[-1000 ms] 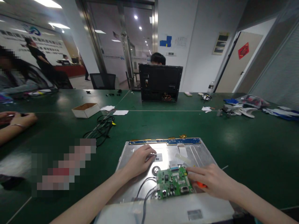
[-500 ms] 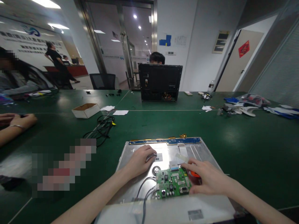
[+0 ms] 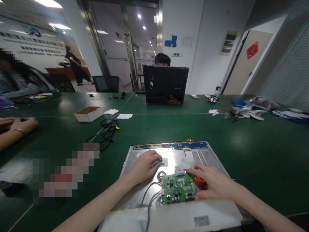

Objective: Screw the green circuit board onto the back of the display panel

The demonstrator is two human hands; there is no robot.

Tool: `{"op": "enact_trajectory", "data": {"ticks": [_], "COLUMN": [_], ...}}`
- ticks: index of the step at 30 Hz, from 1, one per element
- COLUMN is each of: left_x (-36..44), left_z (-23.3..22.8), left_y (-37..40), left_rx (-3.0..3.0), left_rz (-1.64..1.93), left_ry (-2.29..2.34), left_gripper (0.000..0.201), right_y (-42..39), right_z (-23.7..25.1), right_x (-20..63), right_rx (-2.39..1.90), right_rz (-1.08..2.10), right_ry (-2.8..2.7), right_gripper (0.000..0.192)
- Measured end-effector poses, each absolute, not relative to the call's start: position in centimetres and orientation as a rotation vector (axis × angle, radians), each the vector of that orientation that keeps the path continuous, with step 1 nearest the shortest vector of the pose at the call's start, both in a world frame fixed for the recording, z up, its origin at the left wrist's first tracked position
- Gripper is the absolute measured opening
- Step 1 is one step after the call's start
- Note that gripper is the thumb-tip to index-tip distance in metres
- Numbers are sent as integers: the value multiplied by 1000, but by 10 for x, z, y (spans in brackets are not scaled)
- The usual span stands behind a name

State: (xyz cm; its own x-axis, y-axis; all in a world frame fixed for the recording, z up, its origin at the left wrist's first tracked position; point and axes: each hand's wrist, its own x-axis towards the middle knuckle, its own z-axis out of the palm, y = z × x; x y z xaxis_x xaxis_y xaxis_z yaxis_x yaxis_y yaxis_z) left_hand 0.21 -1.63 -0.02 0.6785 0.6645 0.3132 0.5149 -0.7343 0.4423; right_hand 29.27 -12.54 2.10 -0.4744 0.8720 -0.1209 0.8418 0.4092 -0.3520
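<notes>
A green circuit board point(image 3: 177, 190) lies on the silver metal back of a display panel point(image 3: 198, 158) in front of me. A white ribbon cable point(image 3: 179, 169) meets the board's upper edge, and grey and black wires point(image 3: 149, 207) leave its left side. My right hand point(image 3: 212, 183) is closed around an orange-red thing point(image 3: 201, 179), mostly hidden in the palm, with the index fingertip beside the ribbon connector. Left of the board's top, my left hand point(image 3: 147, 165) rests on the panel with curled fingers; a small dark thing at the fingertips is too small to name.
A blue circuit strip point(image 3: 171, 146) runs along the panel's far edge. Black cables point(image 3: 106, 132) and a white open box point(image 3: 88, 114) lie left on the green table. A black monitor housing point(image 3: 166, 85) stands opposite, before a seated person. Another person's hands point(image 3: 20, 125) are at far left.
My right hand and the circuit board have shifted very slightly. The left hand stays put. In the background, a standing person has moved to the right.
</notes>
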Motion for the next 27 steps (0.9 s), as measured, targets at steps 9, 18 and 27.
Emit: {"op": "enact_trajectory", "data": {"ticks": [9, 18, 27], "left_x": [2, 5, 9], "left_z": [3, 0, -2], "left_y": [-18, -17, -16], "left_rx": [2566, 2574, 2657], "left_rz": [626, 617, 608], "left_ry": [945, 911, 925], "left_gripper": [14, 17, 19], "right_y": [-127, -124, -121], "right_z": [25, 10, -13], "right_x": [294, 316, 322], "right_rx": [-1560, -1749, -1760], "right_rz": [577, 161, -59], "right_ry": [-2563, -2472, -2406], "right_gripper": [80, 51, 42]}}
